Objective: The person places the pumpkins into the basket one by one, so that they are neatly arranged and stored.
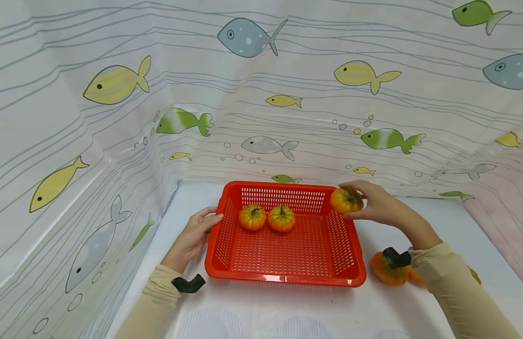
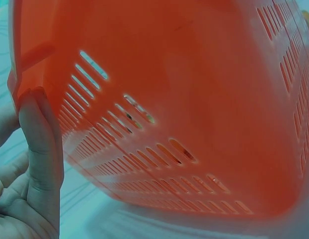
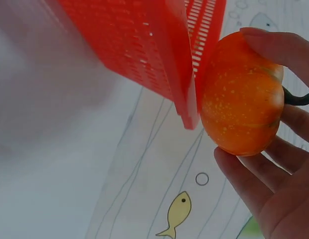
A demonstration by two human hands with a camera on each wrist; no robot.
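Note:
A red plastic basket [image 1: 282, 279] with slotted sides stands on the white table, and two small orange pumpkins, one at its left [image 1: 252, 217] and one beside it [image 1: 281, 219], sit inside near the back. My left hand [image 1: 196, 235] grips the basket's left rim; in the left wrist view the fingers [image 2: 41, 144] are at the rim, outside the wall. Over the back right corner, my right hand [image 1: 373, 201] holds another small pumpkin [image 1: 346, 201] between thumb and fingers. The right wrist view shows this pumpkin [image 3: 244, 94] close beside the basket's rim, its dark stem towards the palm.
Right of the basket lies an orange pumpkin [image 1: 388, 269], partly under the right wrist's black strap piece [image 1: 397, 257]. More orange and yellowish items show behind the right sleeve [image 1: 452, 282], mostly hidden. A fish-patterned sheet [image 1: 261, 117] rises behind and beside the table.

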